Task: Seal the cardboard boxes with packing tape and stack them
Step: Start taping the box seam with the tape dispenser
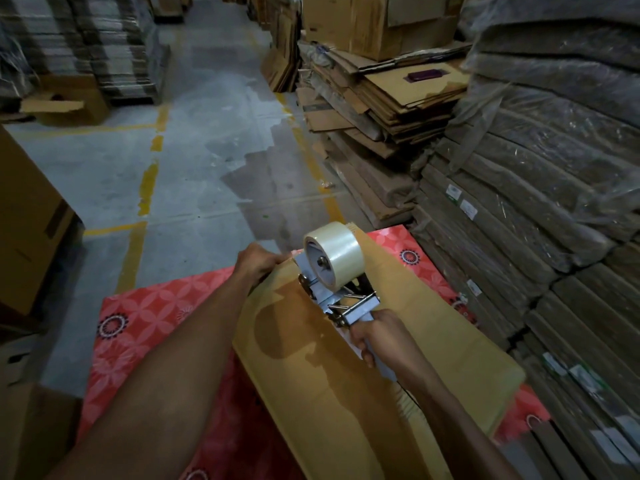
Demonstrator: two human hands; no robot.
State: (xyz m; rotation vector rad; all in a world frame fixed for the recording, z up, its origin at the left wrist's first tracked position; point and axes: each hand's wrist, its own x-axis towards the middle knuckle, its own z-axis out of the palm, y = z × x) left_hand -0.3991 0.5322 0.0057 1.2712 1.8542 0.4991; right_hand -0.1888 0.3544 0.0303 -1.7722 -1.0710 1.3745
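Note:
A tan cardboard box (433, 358) lies in front of me on a red patterned mat (145, 327). My right hand (377, 337) grips the handle of a metal tape dispenser (346, 303) that sits on the box top. The dispenser carries a clear tape roll (337, 256) near the box's far end. My left hand (258, 263) holds the far left edge of the box, fingers curled over it, just left of the roll.
Bundled flat cardboard stacks (554, 220) rise close on the right. More flattened boxes (381, 109) with a dark purple object (424, 76) lie behind. A tall box (27, 220) stands left. Grey floor with yellow lines (149, 188) stretches ahead.

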